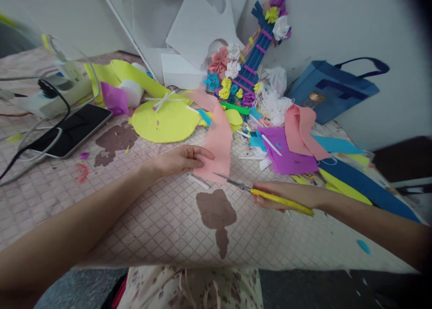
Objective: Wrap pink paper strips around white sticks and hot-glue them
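Head view: pink strip (pixel 219 140) stretches beyond half-curled left hand (pixel 182 159) holding it; closed right hand (pixel 286 189) grips scissors (pixel 270 197).

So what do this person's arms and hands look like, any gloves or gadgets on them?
No gadgets or cables show on them. The left hand and right hand are ungloved, and both forearms are bare, with no sleeve or watch in view. Below, a cream garment with a reddish-brown floral print and thin ties covers the lap.
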Available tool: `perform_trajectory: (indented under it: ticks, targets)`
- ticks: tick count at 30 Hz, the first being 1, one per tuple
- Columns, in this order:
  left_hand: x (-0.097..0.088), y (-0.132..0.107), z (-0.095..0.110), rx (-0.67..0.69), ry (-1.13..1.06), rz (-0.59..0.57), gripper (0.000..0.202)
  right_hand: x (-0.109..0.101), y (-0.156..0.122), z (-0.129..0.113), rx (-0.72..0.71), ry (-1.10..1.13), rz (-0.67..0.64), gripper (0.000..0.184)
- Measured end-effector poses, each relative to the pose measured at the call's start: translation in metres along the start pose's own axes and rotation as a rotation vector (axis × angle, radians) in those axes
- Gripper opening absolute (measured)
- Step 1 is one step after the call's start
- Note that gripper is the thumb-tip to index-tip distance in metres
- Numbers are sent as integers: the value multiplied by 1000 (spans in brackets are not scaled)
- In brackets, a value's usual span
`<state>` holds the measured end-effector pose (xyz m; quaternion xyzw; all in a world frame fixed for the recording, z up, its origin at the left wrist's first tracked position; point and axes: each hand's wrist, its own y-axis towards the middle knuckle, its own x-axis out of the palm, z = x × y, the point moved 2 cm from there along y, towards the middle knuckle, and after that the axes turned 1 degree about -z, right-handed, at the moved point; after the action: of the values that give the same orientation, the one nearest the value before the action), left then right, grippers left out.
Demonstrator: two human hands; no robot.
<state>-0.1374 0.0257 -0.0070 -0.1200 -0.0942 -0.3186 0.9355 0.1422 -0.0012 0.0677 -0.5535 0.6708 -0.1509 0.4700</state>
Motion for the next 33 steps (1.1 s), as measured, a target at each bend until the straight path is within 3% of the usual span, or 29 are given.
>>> perform_trajectory:
  ticks: [21,33]
  targets:
    - [3,-1,3,-49,-22,26,29,2,2,-6,56,91,28,41]
    - [4,-2,1,-36,-93,50,26,4,5,-6,17,-9,128,34]
